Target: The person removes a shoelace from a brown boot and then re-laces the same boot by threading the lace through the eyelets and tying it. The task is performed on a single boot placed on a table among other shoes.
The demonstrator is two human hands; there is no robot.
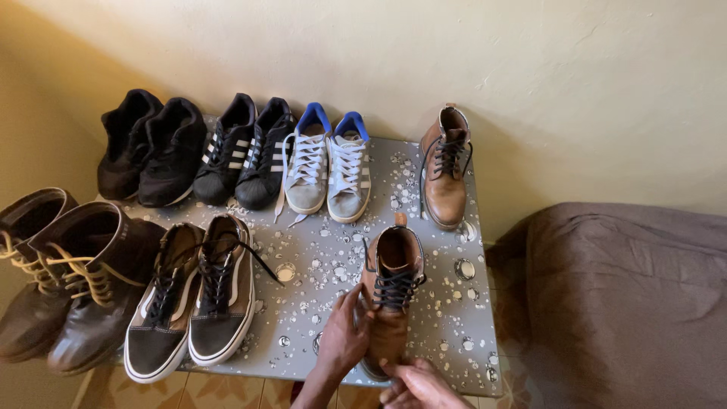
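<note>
My left hand grips the boot's side; my right hand holds its toe, which points toward me.

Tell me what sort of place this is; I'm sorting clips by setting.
Probably a room in a home: pairs of shoes lined on a grey droplet-patterned low table against a plain cream wall, beside a brown fabric-covered seat. Both hands hold a tan leather boot.

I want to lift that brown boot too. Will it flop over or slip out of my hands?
The brown boot probably holds its shape: its ankle stands up unsupported. The loose dark laces would likely dangle. Held by the left hand and right hand, its leather looks smooth, perhaps slightly slippery.
</note>
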